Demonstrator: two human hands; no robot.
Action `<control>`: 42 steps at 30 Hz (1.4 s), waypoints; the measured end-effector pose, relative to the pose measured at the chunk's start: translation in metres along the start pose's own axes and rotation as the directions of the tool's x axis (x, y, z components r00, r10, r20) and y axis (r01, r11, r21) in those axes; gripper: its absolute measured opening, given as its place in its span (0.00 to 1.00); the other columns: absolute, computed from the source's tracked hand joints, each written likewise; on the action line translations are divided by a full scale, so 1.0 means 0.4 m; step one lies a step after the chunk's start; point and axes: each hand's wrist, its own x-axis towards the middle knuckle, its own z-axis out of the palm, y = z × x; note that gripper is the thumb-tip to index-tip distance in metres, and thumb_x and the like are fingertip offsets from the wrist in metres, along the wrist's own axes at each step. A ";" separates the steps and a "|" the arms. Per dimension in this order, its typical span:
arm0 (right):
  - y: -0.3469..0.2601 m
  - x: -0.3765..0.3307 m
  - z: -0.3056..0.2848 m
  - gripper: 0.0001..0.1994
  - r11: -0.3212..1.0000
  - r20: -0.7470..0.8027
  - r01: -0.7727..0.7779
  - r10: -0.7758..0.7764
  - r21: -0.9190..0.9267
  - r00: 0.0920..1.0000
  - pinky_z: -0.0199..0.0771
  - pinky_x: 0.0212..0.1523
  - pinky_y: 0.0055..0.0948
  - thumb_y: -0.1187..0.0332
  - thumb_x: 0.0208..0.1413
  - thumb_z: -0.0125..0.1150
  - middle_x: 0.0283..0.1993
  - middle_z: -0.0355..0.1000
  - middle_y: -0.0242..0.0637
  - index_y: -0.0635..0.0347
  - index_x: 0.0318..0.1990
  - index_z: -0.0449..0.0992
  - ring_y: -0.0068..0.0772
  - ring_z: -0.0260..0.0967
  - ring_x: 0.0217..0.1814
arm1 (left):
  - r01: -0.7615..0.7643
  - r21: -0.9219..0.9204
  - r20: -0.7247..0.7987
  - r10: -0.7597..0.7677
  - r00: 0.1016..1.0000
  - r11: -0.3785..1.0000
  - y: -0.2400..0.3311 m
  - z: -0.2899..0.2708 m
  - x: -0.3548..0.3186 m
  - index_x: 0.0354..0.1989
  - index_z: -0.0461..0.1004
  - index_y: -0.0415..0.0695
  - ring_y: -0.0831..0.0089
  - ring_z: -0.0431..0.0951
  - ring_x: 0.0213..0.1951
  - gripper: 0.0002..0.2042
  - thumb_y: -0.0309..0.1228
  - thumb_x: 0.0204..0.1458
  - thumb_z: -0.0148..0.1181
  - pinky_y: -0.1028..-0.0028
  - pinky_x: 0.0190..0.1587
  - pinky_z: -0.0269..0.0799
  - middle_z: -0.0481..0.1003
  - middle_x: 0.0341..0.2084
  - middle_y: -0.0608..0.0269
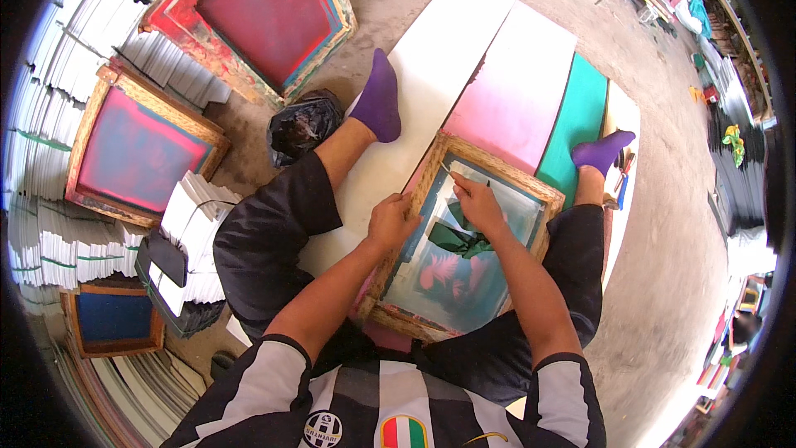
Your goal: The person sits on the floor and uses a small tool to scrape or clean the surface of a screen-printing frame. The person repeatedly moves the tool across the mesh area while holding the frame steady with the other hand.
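A wooden screen-printing frame (384, 286) lies slanted between my legs, its mesh blue-grey with a pink leaf-like pattern and pale strips along the sides. My left hand (392, 222) is closed at the frame's left rail, fingers curled against the wood. Over the upper part of the mesh, my right hand (479, 206) pinches a thin stick-like tool (448, 169); its far tip points toward the upper left corner, and its exact kind is too small to tell. Crumpled dark green material (454, 241) rests on the mesh just below my right hand.
White (456, 29), pink (518, 75) and green (575, 116) boards lie under my legs. On the left are a red-meshed frame (265, 12), a pink-edged frame (141, 149), a blue-meshed frame (114, 317), a black plastic bag (303, 129) and paper stacks (41, 232). Small tools (623, 178) lie right.
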 end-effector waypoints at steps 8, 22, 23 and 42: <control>-0.034 0.007 -0.022 0.20 0.955 0.126 -0.210 0.187 0.208 0.974 0.77 0.52 0.49 0.59 0.68 0.55 0.53 0.78 0.56 0.47 0.65 0.75 0.59 0.78 0.51 | 0.050 0.005 0.025 -0.050 0.998 0.999 0.006 -0.016 0.002 0.50 0.81 0.36 0.50 0.81 0.37 0.26 0.39 0.45 0.75 0.58 0.44 0.77 0.77 0.35 0.48; 0.000 0.012 -0.049 0.21 0.985 0.053 0.066 -0.058 -0.161 0.997 0.76 0.54 0.49 0.54 0.68 0.52 0.50 0.79 0.52 0.34 0.67 0.73 0.59 0.77 0.53 | 0.052 -0.001 0.031 -0.052 0.998 0.999 0.008 -0.019 -0.002 0.53 0.80 0.36 0.51 0.81 0.36 0.28 0.39 0.45 0.75 0.59 0.42 0.77 0.78 0.35 0.48; 0.015 0.013 -0.034 0.21 0.994 0.036 0.062 -0.059 -0.094 0.998 0.76 0.54 0.50 0.55 0.68 0.53 0.50 0.79 0.52 0.34 0.67 0.73 0.59 0.77 0.53 | 0.050 -0.009 0.028 -0.050 0.998 0.999 0.005 -0.017 -0.002 0.53 0.79 0.36 0.51 0.81 0.36 0.28 0.39 0.45 0.75 0.59 0.42 0.77 0.78 0.35 0.48; -0.050 0.023 -0.066 0.20 0.639 0.438 -0.533 0.321 0.554 0.840 0.56 0.16 0.25 0.55 0.70 0.57 0.22 0.63 0.28 0.40 0.67 0.75 0.20 0.54 0.16 | 0.046 -0.001 0.037 -0.046 0.998 0.999 0.002 -0.022 -0.008 0.56 0.78 0.36 0.53 0.81 0.36 0.29 0.40 0.46 0.74 0.60 0.42 0.77 0.77 0.34 0.49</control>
